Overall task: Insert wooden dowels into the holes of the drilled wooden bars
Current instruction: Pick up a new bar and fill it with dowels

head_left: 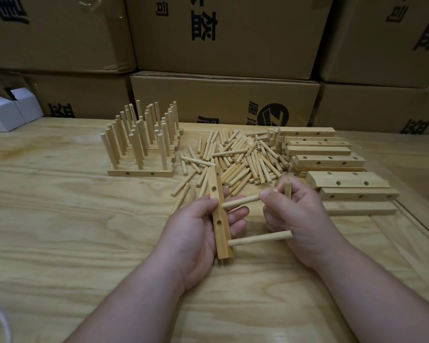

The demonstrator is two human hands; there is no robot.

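Observation:
My left hand [198, 233] grips a drilled wooden bar [219, 214] held roughly upright above the table. One dowel [260, 237] sticks out of the bar's lower hole to the right. My right hand [297, 214] pinches a second dowel [242, 201] whose left end sits at the bar's middle hole. A spare dowel [287, 188] stands up inside the same right hand. Behind the hands lies a loose pile of dowels [235, 157].
Finished bars with upright dowels [141, 142] stand at the left rear of the wooden table [72, 219]. Undrilled-side-up and drilled bars [332, 164] are stacked at the right. Cardboard boxes [223, 95] wall off the back; white boxes [8, 110] sit far left.

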